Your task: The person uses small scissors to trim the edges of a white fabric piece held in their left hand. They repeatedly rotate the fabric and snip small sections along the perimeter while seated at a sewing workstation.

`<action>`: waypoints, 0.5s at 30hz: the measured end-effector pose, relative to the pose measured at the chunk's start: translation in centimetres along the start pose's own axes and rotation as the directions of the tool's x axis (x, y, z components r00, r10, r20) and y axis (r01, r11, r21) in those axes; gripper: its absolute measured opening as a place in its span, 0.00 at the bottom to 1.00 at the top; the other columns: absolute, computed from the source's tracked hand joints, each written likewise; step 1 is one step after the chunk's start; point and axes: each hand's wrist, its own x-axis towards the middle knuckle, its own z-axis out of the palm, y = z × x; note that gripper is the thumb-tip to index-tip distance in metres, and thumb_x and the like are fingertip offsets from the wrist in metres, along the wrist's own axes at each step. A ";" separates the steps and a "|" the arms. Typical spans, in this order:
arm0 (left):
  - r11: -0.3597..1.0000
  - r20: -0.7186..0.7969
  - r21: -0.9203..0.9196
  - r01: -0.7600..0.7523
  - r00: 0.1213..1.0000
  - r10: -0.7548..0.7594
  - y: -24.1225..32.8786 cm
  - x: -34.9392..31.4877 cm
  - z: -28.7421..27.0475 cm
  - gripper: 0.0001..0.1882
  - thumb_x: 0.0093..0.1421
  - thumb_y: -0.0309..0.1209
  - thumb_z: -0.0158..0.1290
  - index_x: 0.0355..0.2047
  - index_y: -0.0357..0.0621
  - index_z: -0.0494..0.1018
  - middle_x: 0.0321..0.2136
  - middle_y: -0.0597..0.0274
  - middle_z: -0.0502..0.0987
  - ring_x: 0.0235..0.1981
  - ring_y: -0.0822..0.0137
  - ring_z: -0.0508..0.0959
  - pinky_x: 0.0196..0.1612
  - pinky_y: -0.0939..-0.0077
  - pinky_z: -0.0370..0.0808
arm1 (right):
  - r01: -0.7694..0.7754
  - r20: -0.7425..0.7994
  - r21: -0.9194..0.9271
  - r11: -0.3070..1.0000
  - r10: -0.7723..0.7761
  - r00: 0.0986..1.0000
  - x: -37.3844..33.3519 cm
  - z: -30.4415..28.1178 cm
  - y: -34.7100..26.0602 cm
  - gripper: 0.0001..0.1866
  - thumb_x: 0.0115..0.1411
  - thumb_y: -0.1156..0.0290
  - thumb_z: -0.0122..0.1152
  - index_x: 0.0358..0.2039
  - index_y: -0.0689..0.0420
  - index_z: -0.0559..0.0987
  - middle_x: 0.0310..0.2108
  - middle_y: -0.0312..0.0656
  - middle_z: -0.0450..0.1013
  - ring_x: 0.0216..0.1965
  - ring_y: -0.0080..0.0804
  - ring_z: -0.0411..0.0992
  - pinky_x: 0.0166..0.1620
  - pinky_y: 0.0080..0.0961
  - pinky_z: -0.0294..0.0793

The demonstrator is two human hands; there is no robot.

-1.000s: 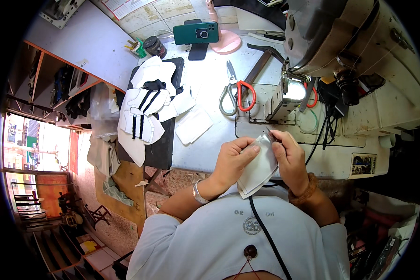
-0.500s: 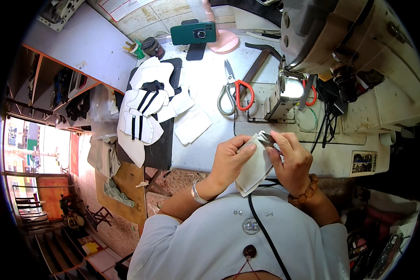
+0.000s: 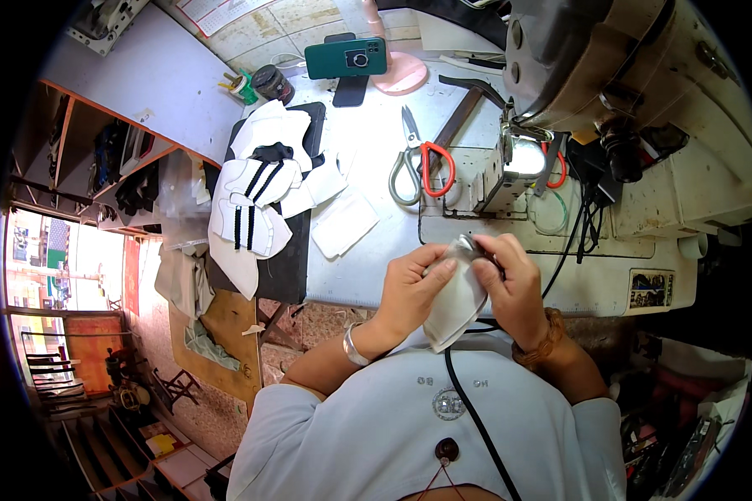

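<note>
Close to my chest, my left hand (image 3: 411,285) pinches a layered off-white piece (image 3: 454,314) of cloth or thin leather. It hangs down from my thumb and fingers and narrows toward its lower end. My right hand (image 3: 514,280) is closed around a small grey metal tool (image 3: 468,243) at the top edge of the piece. Fingers cover most of the tool, so its exact kind is hidden. Beyond my hands, scissors (image 3: 409,163) with one red and one grey handle loop lie on the white table (image 3: 359,284).
White cut pieces (image 3: 259,188), some with black strips, are heaped on a black board (image 3: 288,280) to the left. A sewing machine (image 3: 576,75) stands at the right. Farther back are a hammer (image 3: 461,113), a propped green phone (image 3: 347,58), a pink stand (image 3: 401,75) and a dark jar (image 3: 272,84).
My right hand has turned and closed in over the metal tool at the piece's top edge, so less of the tool shows. My left hand has barely moved.
</note>
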 end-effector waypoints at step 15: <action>0.984 0.006 -0.163 0.067 0.998 -0.067 -0.4 0.2 -0.2 0.14 0.62 0.27 0.49 0.47 0.32 0.71 0.36 0.62 0.78 0.34 0.79 0.75 0.38 0.86 0.73 | 0.259 0.024 -0.476 0.841 -0.282 0.959 -0.3 -0.9 -0.7 0.18 0.50 0.71 0.63 0.43 0.58 0.77 0.32 0.40 0.72 0.26 0.38 0.73 0.27 0.30 0.70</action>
